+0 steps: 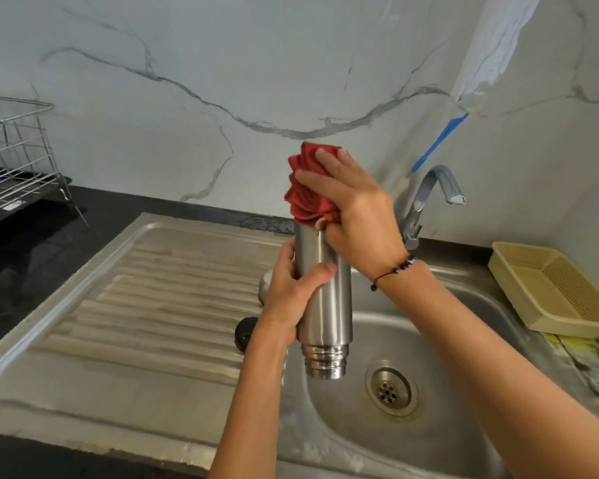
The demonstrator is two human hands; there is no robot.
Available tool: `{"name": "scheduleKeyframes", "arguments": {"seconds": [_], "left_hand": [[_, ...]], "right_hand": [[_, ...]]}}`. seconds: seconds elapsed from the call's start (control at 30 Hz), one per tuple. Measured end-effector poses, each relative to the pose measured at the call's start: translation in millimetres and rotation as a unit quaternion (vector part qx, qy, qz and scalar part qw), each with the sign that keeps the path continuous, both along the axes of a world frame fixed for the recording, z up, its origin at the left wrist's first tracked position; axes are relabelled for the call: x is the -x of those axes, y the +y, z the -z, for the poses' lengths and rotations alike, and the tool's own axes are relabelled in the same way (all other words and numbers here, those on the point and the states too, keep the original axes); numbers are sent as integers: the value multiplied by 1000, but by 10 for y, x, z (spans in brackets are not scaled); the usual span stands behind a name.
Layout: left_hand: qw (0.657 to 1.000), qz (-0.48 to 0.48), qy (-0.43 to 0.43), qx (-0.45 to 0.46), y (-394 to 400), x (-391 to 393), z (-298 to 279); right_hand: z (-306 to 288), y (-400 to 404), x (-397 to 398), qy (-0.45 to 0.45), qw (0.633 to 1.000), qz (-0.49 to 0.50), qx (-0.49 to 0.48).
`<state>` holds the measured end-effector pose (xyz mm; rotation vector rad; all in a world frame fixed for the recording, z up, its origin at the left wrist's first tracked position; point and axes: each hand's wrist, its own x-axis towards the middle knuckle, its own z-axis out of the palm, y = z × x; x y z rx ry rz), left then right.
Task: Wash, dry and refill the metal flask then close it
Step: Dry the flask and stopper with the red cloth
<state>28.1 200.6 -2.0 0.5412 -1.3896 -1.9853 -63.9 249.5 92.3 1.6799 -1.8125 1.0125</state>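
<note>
I hold a steel flask (329, 305) upside down over the sink, its threaded neck pointing at the basin. My left hand (291, 292) wraps around the flask's body. My right hand (350, 205) presses a bunched red cloth (305, 188) over the flask's upturned base. A black round cap (245, 335) lies on the drainboard just left of my left wrist. A pale rounded object (265, 283) sits behind my left hand, mostly hidden.
The steel sink basin (360, 440) with its drain (391, 390) lies below the flask. A ribbed drainboard (146, 299) spreads left. The tap (429, 198) stands behind my right hand. A yellow plastic basket (550, 288) is at right, a wire dish rack (18, 160) at far left.
</note>
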Motion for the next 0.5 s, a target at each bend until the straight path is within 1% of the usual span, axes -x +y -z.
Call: {"name": "scheduleKeyframes", "arguments": {"seconds": [0.03, 0.07, 0.13, 0.23, 0.33, 0.37, 0.43, 0.5], "left_hand": [[1000, 0, 5, 7, 14, 9, -5], [1000, 2, 9, 11, 33, 7, -14], [1000, 3, 11, 19, 48, 1, 4], [999, 20, 18, 17, 78, 31, 50], [995, 85, 50, -34, 128, 94, 62], [992, 103, 54, -53, 152, 115, 33], [988, 117, 51, -84, 199, 152, -27], [989, 96, 27, -106, 237, 197, -68]], "right_hand": [[3, -31, -5, 11, 1000, 12, -11], [0, -42, -4, -7, 1000, 18, -17], [-36, -19, 48, -105, 994, 16, -14], [-132, 46, 200, -258, 966, 17, -24], [-206, 134, 336, -358, 933, 18, -29], [-212, 163, 356, -367, 929, 17, -33], [-195, 190, 353, -349, 935, 17, -58], [-155, 197, 327, -318, 945, 16, -68]]}}
